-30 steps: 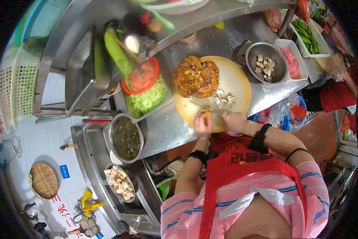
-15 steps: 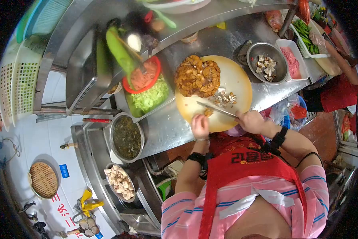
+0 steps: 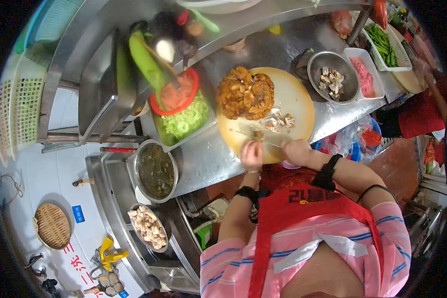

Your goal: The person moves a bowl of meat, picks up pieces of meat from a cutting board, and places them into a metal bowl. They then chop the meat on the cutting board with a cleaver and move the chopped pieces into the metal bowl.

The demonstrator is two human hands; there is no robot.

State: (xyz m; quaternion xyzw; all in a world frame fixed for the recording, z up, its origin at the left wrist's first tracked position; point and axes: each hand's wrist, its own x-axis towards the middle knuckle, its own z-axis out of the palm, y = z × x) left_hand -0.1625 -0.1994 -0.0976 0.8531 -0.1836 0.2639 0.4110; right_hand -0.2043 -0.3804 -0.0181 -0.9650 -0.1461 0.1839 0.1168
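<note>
My right hand (image 3: 296, 152) grips a knife, whose thin blade (image 3: 270, 143) reaches left over the round cutting board (image 3: 298, 97). At the board's front edge, my left hand (image 3: 252, 155) has its fingers drawn together on a small brown mushroom piece (image 3: 257, 135), partly hidden by the fingers and blurred blade. Behind my left hand stands a large heap of brown mushrooms (image 3: 246, 94). Pale cut mushroom pieces (image 3: 279, 120) lie just right of the heap.
Right of the board are a metal bowl (image 3: 333, 67) with cut pieces and a white tub of pink meat (image 3: 365, 77). To the left stand a tray of green slices (image 3: 186, 119), a red basket (image 3: 176, 94) and a pot (image 3: 156, 170). A co-worker's arm (image 3: 435, 92) shows far right.
My right hand has moved left, bringing the knife nearer my left hand. The blade now lies flatter across the mushroom piece. My left hand has barely moved.
</note>
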